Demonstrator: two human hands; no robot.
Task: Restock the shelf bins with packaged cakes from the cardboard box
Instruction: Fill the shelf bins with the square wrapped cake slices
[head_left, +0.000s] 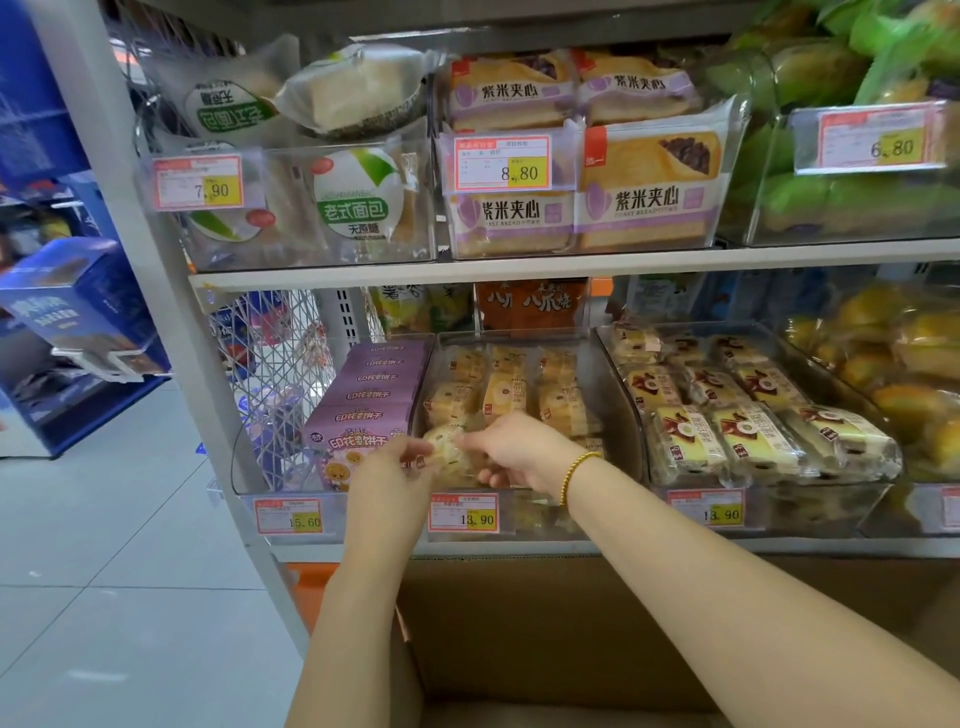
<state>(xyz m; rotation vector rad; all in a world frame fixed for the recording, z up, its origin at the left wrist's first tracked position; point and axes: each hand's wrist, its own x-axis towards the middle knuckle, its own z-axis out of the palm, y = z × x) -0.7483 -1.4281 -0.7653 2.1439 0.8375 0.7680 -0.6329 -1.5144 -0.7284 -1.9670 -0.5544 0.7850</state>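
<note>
One open cardboard box (545, 623) sits below your forearms, under the lower shelf (649, 548). Three clear bins stand on that shelf around your fingers.

The middle bin (509, 335) is the one your fingers reach into. Beyond your fingertips it holds yellow-wrapped cakes (506, 397) in three columns, too overlapped to count surely. Right of your right fingers, the right bin (821, 506) shows nine red-and-white cakes (748, 441), three rows of three. Left of your left fingers, the left bin (244, 467) holds one row of purple boxes (363, 395), five or six; you cannot tell which from here.

One wrapped cake (448, 448) sits between your two hands at the front of the middle bin. Your left hand (395, 462) pinches its left end, and your right hand (511, 449) curls its fingers over its right side.

Just below your fingers hang three readable price tags (464, 513): one marked 15.60 and two marked 13.90. One gold bracelet (576, 470) circles your right wrist.
</note>
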